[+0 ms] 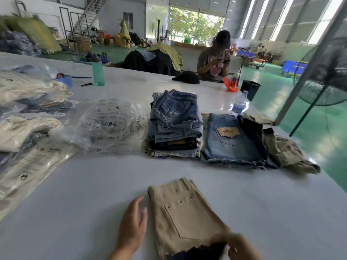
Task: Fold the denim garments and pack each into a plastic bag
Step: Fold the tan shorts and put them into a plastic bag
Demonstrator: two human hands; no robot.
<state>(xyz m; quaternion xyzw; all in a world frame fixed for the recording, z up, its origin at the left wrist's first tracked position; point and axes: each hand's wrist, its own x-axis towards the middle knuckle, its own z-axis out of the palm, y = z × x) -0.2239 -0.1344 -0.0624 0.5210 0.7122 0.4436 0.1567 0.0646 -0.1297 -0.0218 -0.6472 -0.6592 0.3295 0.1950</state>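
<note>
Folded beige denim shorts (185,214) lie on the white table (75,194) right in front of me, back pocket up. My left hand (132,226) hovers open just left of them, fingers straight. My right hand (240,247) grips the frayed hem at the shorts' lower right, where a dark fabric (199,251) shows beneath. Beyond stands a stack of folded blue denim shorts (174,124). A light blue pair with a "NEW" patch (231,141) lies to its right. Empty printed plastic bags (110,122) lie left of the stack.
Bagged garments (28,132) pile up at the left. A khaki garment (289,154) and a dark one (251,128) lie at the right, near the table edge. A teal bottle (98,70), a water bottle (240,104) and a seated person (216,57) are farther back. A fan (326,72) stands right.
</note>
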